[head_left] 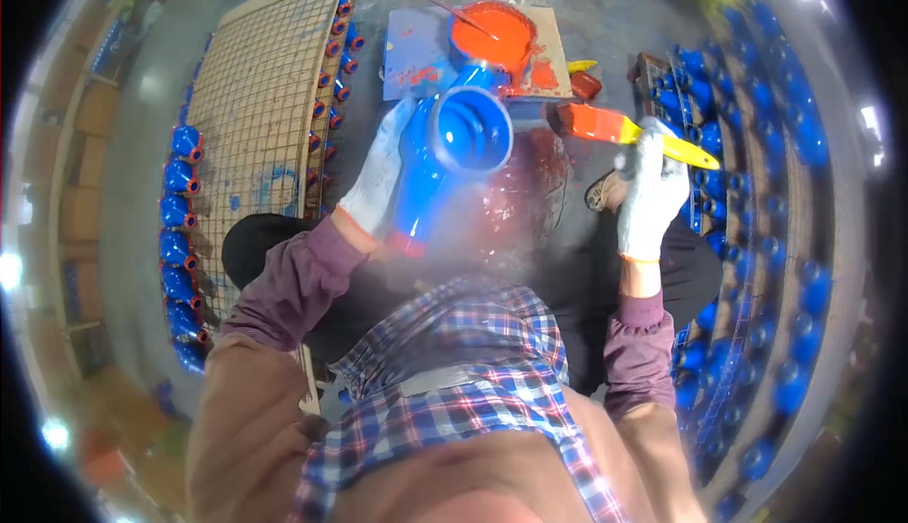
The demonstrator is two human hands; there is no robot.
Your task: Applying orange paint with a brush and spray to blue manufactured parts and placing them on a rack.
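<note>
One end red, the facing mouth blue

The blue pipe fitting (423, 183) is held up in front of the person's lap, on the near side of the red paint tub (492, 36), and looks about partway through its red coating. Its near, lower end carries red, though blur hides how complete that is. The wide mouth (473, 131) facing up shows a blue rim, so that edge seems left to do; the far end, toward the tub, shows only blue.

Along the left, a row of fittings (177, 211) already has red rims beside the wire mesh panel (265, 78). On the right, many blue fittings (791, 392) show no clear red and probably remain, but they are blurred.

The fitting is glossy, smooth and hollow, with a branching body and a bright glint inside the mouth.

The gloved left hand (380, 171) is wrapped against the fitting's left side, its fingertips hidden. The gloved right hand (654, 187) pinches the yellow handle of a paintbrush (626, 131), whose red-loaded bristles point left, apart from the fitting.
</note>
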